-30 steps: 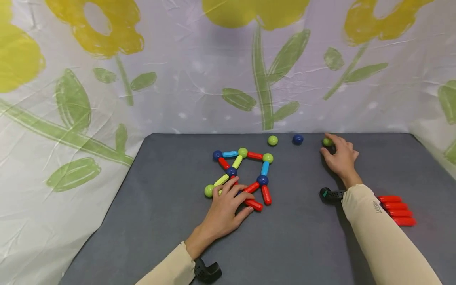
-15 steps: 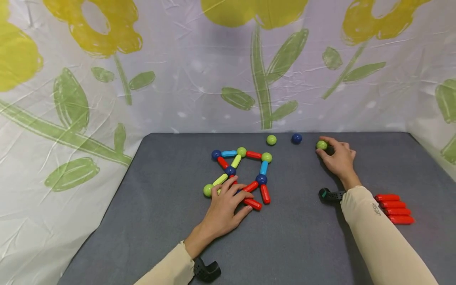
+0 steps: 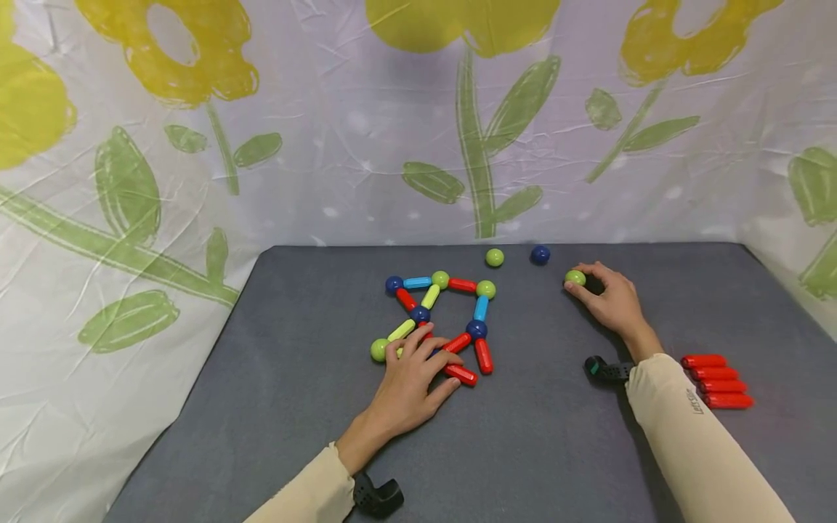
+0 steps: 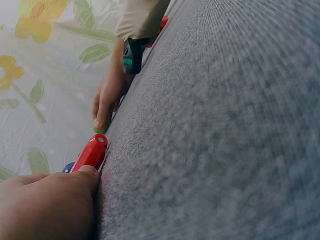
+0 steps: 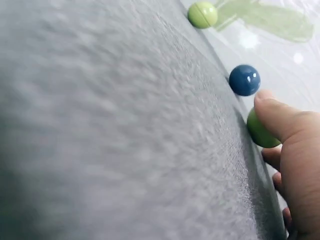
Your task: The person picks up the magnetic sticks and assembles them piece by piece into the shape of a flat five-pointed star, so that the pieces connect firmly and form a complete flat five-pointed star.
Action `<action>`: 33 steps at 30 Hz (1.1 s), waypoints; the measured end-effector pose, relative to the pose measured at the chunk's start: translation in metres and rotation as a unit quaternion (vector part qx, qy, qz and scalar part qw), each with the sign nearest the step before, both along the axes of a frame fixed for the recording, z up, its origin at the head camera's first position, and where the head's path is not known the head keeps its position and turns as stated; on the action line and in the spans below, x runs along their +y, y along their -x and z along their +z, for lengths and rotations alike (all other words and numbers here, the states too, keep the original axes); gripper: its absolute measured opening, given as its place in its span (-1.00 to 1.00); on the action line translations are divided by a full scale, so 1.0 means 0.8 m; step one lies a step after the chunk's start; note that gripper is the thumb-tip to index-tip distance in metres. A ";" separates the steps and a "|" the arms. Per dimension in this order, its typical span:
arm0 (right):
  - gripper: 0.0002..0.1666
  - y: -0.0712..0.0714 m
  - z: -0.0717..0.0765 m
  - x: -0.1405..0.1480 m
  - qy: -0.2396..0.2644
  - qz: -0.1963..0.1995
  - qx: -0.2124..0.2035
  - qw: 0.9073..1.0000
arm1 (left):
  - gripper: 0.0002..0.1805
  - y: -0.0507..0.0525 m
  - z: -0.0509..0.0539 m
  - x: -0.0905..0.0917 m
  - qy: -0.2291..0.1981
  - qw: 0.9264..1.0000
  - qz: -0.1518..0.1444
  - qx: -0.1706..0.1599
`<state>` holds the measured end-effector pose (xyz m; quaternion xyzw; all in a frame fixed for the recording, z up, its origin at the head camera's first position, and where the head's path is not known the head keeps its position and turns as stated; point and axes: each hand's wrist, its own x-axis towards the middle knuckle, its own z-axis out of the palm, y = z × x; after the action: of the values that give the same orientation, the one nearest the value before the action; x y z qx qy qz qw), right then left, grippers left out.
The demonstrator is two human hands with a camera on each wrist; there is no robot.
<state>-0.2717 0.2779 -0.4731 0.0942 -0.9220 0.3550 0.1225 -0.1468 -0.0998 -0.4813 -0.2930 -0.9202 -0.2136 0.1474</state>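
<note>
My right hand (image 3: 613, 301) pinches a green ball (image 3: 575, 277) between thumb and fingers, at the table's far right. In the right wrist view the thumb covers part of this green ball (image 5: 262, 131). My left hand (image 3: 410, 385) rests with spread fingers over the near part of a flat figure of magnetic rods and balls. Its thumb lies beside a red rod (image 3: 461, 375), also seen in the left wrist view as a red rod (image 4: 91, 154). The figure includes a green ball (image 3: 486, 289), a blue ball (image 3: 476, 329) and a light-blue rod (image 3: 416, 282). Part of it is hidden under my fingers.
A loose green ball (image 3: 495, 257) and a loose blue ball (image 3: 540, 254) lie near the table's back edge. Several red rods (image 3: 722, 385) lie side by side near my right forearm. A flower-printed curtain (image 3: 340, 145) stands behind the grey table (image 3: 523, 450).
My right hand has taken the green ball from near the back edge and drawn it left and nearer. The left hand stays in place on the figure.
</note>
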 end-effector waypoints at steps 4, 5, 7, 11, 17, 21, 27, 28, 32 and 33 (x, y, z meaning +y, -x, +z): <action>-0.47 -0.011 0.000 -0.006 0.013 0.019 -0.001 1.000 | -0.76 0.000 0.001 0.000 0.002 1.000 0.002 -0.009; -0.49 -0.014 -0.001 -0.008 0.015 0.023 -0.003 1.000 | -0.76 0.000 0.000 0.000 0.003 1.000 0.003 -0.011; -0.52 -0.020 -0.001 -0.013 0.019 0.033 -0.006 0.999 | -0.76 -0.001 0.000 0.000 0.003 1.000 0.004 -0.014; -0.60 -0.031 -0.002 -0.025 0.030 0.057 -0.010 0.998 | -0.77 -0.001 0.000 0.000 -0.001 1.000 0.003 -0.016; -0.60 -0.045 -0.001 -0.047 0.048 0.083 -0.026 0.995 | -0.77 0.000 0.000 0.002 -0.005 1.000 -0.001 -0.006; -0.58 -0.051 0.000 -0.061 0.054 0.100 -0.042 0.993 | -0.77 0.001 0.000 0.002 -0.004 1.000 0.000 -0.009; -0.58 -0.066 -0.003 -0.083 0.073 0.155 -0.052 0.984 | -0.77 0.001 -0.001 0.002 0.000 1.000 0.001 -0.012; -0.58 -0.068 -0.004 -0.085 0.076 0.167 -0.051 0.982 | -0.77 0.001 -0.001 0.002 -0.001 1.000 0.001 -0.008; -0.56 -0.076 -0.004 -0.095 0.081 0.205 -0.053 0.974 | -0.77 0.000 0.000 0.003 0.004 1.000 0.006 -0.008; -0.56 -0.078 -0.004 -0.096 0.083 0.214 -0.054 0.972 | -0.77 0.000 0.000 0.003 0.004 1.000 0.006 -0.009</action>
<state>-0.2095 0.2007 -0.4763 0.2590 -0.8529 0.4533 0.0013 -0.1465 -0.0977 -0.4814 -0.2858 -0.9242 -0.2113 0.1395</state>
